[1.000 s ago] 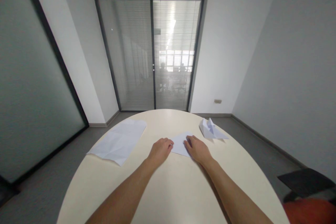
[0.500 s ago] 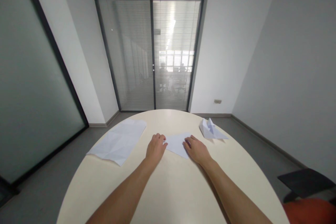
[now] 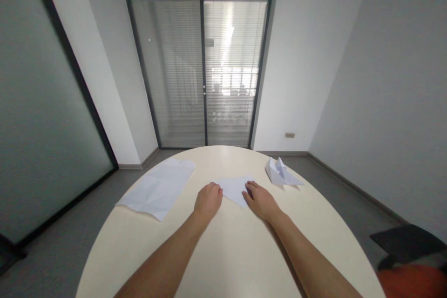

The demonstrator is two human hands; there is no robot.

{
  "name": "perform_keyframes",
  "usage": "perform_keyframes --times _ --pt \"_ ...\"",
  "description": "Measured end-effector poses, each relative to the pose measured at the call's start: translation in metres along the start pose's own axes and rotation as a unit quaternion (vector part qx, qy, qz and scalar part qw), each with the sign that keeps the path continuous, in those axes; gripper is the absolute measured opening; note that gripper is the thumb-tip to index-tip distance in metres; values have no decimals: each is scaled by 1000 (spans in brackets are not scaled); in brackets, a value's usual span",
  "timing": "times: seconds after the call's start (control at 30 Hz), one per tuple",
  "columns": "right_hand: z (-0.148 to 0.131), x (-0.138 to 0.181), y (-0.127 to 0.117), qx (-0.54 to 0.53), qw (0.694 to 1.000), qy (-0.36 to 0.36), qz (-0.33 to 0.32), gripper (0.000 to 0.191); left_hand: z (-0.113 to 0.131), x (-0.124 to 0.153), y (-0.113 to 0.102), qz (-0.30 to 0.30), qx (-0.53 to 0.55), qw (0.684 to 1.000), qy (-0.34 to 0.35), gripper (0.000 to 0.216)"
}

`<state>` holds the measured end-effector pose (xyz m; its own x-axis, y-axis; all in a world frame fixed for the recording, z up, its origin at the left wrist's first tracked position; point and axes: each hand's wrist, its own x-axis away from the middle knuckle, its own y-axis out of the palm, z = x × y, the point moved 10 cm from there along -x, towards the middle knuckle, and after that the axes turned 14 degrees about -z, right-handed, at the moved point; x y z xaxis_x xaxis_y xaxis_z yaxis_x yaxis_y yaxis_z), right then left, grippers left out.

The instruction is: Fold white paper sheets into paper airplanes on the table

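Paper piece [image 3: 234, 190], lying flat on surface [image 3: 223, 251], left hand [image 3: 208, 200] curled at left edge, right hand [image 3: 261, 199] over right edge, seemingly steadying it; whether either grips, unclear.

Rounded cream table [image 3: 226, 251]. Bears, at left, a large creased sheet [image 3: 159, 187] lying along the edge; at centre, a smaller flat paper [image 3: 233, 190], apparently folded; at right, near the edge, a folded paper shape [image 3: 280, 174] with raised points.
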<state>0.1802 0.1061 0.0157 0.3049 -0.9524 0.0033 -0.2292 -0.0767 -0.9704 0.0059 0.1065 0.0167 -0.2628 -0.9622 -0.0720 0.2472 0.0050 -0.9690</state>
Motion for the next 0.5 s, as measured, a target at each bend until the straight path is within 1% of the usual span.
perform_keyframes --times 0.07,0.17,0.23,0.33,0.5 --pt "-1 -1 2 2 1000 -10 -8 41 -3 -1 5 -10 1 1000 -5 32" --pt "-2 -1 7 3 1000 -15 -23 45 -3 -3 8 -5 -15 1000 3 32" --pt "-2 -2 10 2 999 -10 -35 48 -5 -4 10 0 -25 1000 -4 37" --pt "-1 -2 15 2 999 8 -49 54 -8 -3 12 -6 -30 999 -27 44" --pt "5 -2 21 10 997 49 -60 67 -9 -1 13 -4 -27 999 -30 48"
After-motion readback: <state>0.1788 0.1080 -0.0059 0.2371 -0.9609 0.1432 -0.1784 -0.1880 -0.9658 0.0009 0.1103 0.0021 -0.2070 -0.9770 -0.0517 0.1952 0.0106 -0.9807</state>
